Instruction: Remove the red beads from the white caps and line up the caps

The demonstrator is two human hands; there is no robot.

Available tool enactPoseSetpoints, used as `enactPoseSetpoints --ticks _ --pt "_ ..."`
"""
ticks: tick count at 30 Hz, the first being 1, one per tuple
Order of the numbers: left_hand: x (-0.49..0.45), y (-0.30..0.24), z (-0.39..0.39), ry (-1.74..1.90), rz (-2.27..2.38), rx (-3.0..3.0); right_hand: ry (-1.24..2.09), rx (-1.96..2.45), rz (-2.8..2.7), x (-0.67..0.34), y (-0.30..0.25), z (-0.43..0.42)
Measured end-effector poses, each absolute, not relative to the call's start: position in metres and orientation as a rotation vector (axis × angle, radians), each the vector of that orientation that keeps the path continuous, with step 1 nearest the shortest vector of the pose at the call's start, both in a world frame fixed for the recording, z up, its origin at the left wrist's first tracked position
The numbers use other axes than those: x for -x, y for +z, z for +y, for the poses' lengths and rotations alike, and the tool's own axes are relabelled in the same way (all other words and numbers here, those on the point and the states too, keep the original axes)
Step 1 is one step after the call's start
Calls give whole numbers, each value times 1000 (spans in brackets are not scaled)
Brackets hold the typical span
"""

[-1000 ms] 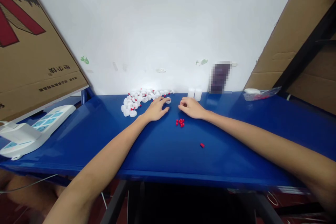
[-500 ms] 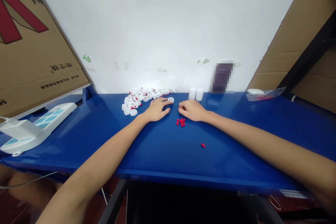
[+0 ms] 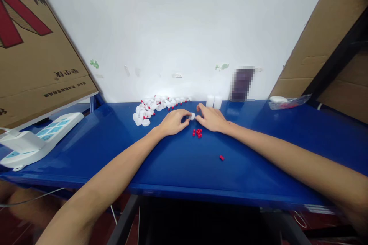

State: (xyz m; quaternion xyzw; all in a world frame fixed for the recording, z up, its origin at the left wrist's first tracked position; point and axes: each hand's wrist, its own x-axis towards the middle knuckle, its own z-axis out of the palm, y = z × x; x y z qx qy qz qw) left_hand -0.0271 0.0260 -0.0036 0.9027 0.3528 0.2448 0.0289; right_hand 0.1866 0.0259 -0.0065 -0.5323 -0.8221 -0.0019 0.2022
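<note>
My left hand (image 3: pixel 174 122) pinches a small white cap with a short spout (image 3: pixel 192 116) between thumb and fingertips, just above the table. Close by on the right is my right hand (image 3: pixel 212 118), index finger and thumb spread apart, the thumb tip at the cap's spout. Whether the thumb touches it, I cannot tell, and the other right fingers are partly hidden. Small red caps (image 3: pixel 197 133) lie in a cluster in front of the hands, and a single red piece (image 3: pixel 221 158) lies nearer the table edge. White caps (image 3: pixel 149 110), several with red tips, form a pile behind my left hand.
Two white bottles (image 3: pixel 214 102) stand by the wall behind my right hand. A clear plastic bag (image 3: pixel 290 103) with red bits lies at the far right of the blue table (image 3: pixel 178 168). At left are a power strip (image 3: pixel 54 130) and a cardboard box (image 3: pixel 37 57).
My left hand has picked up the white cap that stood at its fingertips and brought it toward me and rightward. My right hand's fingers have opened from a curled pose and sit beside it.
</note>
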Motion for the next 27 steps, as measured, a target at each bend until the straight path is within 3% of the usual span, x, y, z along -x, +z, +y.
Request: enactPoseSetpoints --ticks 4,10,13,19,27 --pt "26 3 22 830 1065 -2840 27 1368 -2380 -189 -7 29" --pt "14 22 -6 1472 1097 -2893 117 1267 -2388 -192 -7 31" --pt "-5 21 -32 1263 638 -3048 140 1201 -2416 -192 -7 30" --pt "-36 7 -65 784 140 -3280 166 1135 -2366 -192 -6 28" --pt "-31 11 -56 603 33 -3305 276 954 -2450 -195 -10 34"
